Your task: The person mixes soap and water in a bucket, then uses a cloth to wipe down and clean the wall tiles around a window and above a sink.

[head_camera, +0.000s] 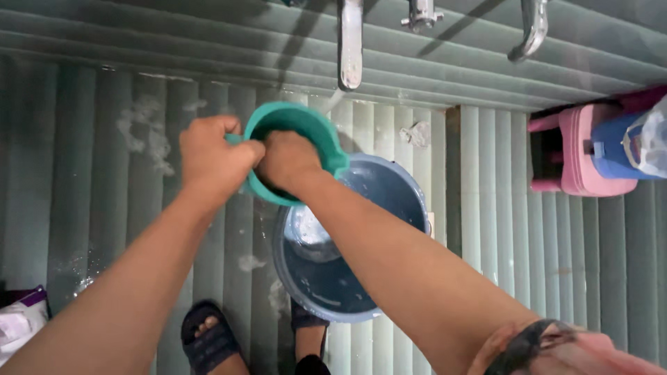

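My left hand (212, 156) is closed around the handle edge of a small teal scoop-bowl (295, 142), and my right hand (288, 161) is pushed down inside it, fingers hidden, so I cannot tell their shape. Just below my hands stands a blue bucket (396, 201) holding a little soapy water; a metal tap (350, 42) hangs just beyond them. Open striped floor (83, 173) spreads left of my hands, while a pink stool (580, 149) sits well off to the right.
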